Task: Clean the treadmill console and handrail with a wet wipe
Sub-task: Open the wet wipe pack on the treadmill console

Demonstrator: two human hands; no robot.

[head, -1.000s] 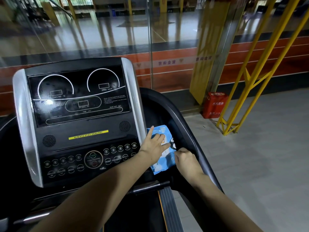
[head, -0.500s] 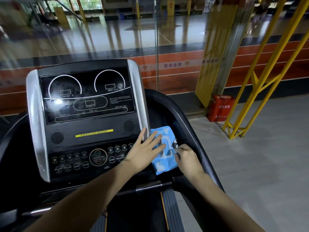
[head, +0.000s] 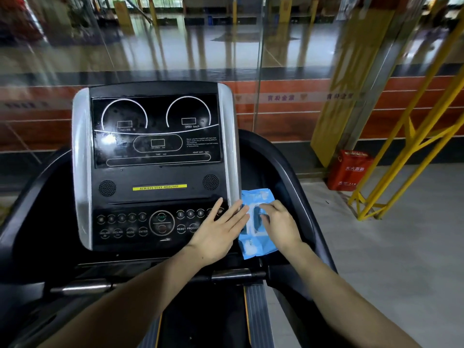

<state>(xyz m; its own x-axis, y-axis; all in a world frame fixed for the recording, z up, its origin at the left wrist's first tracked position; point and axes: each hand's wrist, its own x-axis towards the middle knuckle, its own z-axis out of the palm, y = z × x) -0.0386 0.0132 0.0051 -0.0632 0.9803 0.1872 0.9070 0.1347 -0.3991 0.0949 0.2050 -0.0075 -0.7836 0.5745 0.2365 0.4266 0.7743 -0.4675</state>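
A blue pack of wet wipes (head: 256,222) lies in the dark tray at the right side of the treadmill console (head: 155,167), its near end tilted toward the person and its white flap area showing between the two hands. The left hand (head: 221,234) lies flat and palm down, its grip apart with fingers spread and straight; the fingertips reach over the silver side trim and onto the left edge of the pack, while the heel of the hand covers the lower right buttons of the console. The right hand (head: 278,224) sits just right of the left fingertips, resting on top of the pack with the fingers curled down at the white flap; whether its grip has actually closed on the flap or on a wipe cannot be told, since the fingertips are hidden under the knuckles. Left of both hands the console shows a dark unlit display, a yellow strip label, and a round start button among rows of small keys. Right of the right hand the black handrail (head: 296,187) curves past the tray. Nearer the person than both wrists, a chrome bar (head: 233,275) crosses above the belt. Farther right, on the floor, stands a red box (head: 349,172) beside a yellow metal frame (head: 406,146).
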